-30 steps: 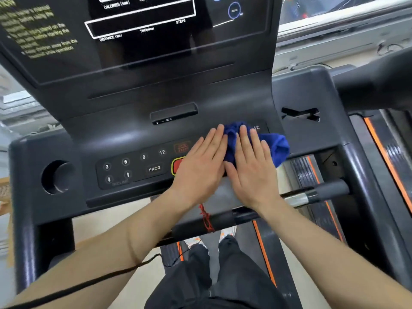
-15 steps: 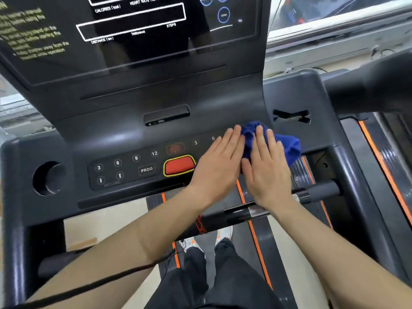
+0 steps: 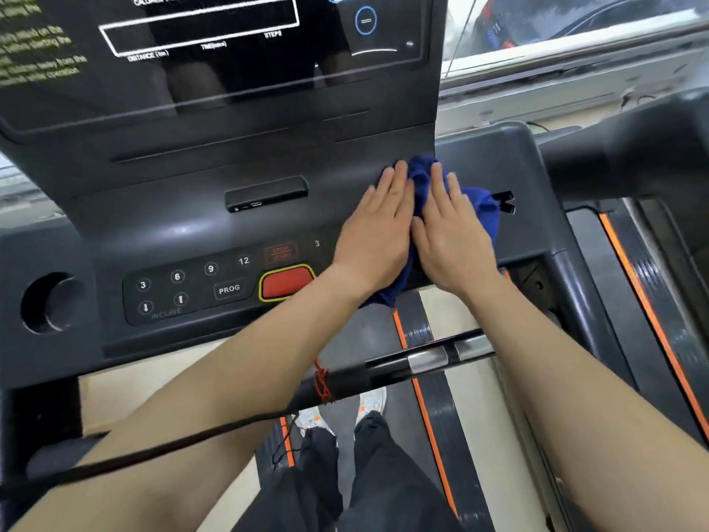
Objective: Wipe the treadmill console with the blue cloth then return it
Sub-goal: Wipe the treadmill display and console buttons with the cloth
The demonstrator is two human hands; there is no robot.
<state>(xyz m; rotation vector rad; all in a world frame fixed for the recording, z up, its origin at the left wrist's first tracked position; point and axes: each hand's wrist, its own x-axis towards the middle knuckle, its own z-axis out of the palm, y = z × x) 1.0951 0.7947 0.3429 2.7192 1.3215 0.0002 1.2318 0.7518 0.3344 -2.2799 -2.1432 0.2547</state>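
Your left hand [image 3: 374,234] and right hand [image 3: 452,236] both lie flat, fingers extended and together, pressing the crumpled dark-blue fabric cloth [image 3: 481,209] against the sloped grey plastic treadmill console [image 3: 192,232], right of the red stop button [image 3: 286,283]. Neither hand grips; the cloth is pinned under your palms, bunched between them. For a better wipe, spread the cloth flatter so more fabric meets the surface, and avoid pressing the numbered speed keys [image 3: 317,243] beside your left wrist.

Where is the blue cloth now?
The blue cloth lies on the console's right part, pressed under both flat hands, right of the red button.
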